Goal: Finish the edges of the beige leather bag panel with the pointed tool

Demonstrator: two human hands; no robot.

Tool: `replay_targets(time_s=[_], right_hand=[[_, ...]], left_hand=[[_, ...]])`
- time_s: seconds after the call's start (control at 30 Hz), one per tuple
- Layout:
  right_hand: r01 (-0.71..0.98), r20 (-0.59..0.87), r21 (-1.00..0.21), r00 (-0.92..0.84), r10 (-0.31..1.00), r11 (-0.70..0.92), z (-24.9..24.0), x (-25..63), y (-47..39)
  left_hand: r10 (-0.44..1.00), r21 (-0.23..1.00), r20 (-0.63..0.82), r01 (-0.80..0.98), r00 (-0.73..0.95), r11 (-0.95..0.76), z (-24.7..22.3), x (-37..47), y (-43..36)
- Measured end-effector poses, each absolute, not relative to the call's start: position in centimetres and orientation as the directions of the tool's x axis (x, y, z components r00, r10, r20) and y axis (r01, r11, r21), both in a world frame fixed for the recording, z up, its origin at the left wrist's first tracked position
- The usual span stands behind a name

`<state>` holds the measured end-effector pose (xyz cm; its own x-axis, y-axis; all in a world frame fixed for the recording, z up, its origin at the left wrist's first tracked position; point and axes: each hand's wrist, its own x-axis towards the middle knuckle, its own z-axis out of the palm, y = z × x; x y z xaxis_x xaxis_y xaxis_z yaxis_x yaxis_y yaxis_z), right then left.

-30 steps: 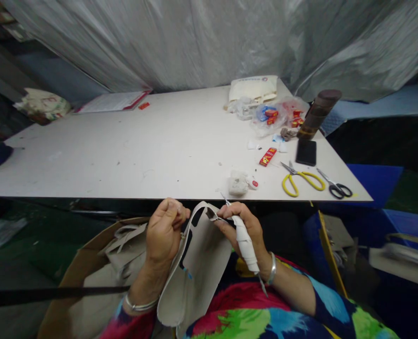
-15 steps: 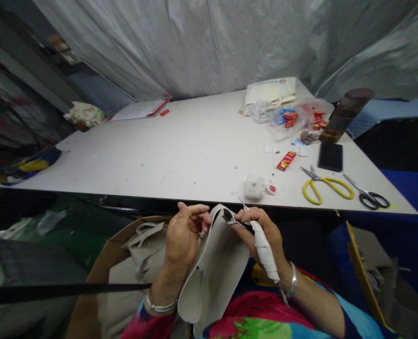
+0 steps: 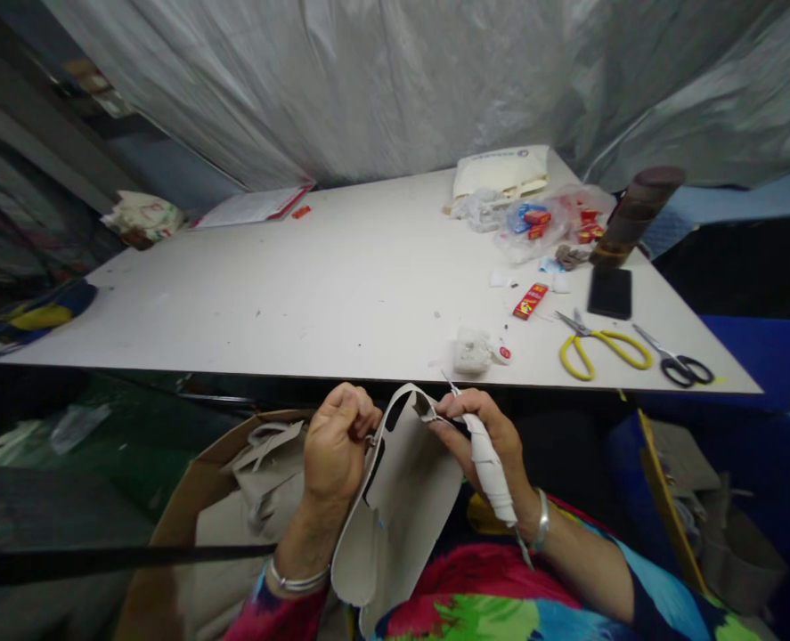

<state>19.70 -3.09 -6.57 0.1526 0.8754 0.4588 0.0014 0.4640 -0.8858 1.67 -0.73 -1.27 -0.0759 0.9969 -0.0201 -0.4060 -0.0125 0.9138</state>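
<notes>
Gripped tool [image 3: 491, 472] and beige piece [image 3: 416, 494] in right hand [image 3: 507, 445], clenched left hand [image 3: 336, 450] (couldn't tell on what), probably needed steadying tbh.

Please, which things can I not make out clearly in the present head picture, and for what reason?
All in the head view:
- Left hand: its closed grip hides whatever may be pinched inside.
- White-wrapped tool in the right hand: the wrapping hides the shaft beneath.
- Beige piece: the right hand covers part of its edge.
- Cardboard box: cut off by the bottom edge.
- Red packet: print too small to read.
</notes>
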Motion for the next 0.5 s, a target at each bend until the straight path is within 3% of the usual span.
replay_targets(time_s=[0.13, 0.23, 0.37, 0.5], right_hand=[[-0.029, 0.448, -0.89, 0.14, 0.883, 0.456, -6.5, 19.7, -3.0], [-0.053, 0.479, -0.873, 0.093, 0.873, 0.485, -6.5, 19.8, -3.0], [-0.081, 0.525, -0.845, 0.062, 0.849, 0.528, -6.4, 19.9, -2.9], [-0.06, 0.537, -0.84, 0.054, 0.842, 0.539, -6.2, 20.1, -2.8]], left_hand=[[0.99, 0.986, 0.142, -0.087, 0.01, -0.14, -0.8, 0.2, 0.7], [0.916, 0.951, 0.241, 0.111, 0.322, -0.289, 0.2, -0.9, 2.8], [0.744, 0.901, 0.047, 0.293, 0.666, -0.32, 1.8, -0.6, 4.5], [0.707, 0.77, -0.069, 0.488, 0.704, -0.411, 2.7, 0.5, 4.3]])
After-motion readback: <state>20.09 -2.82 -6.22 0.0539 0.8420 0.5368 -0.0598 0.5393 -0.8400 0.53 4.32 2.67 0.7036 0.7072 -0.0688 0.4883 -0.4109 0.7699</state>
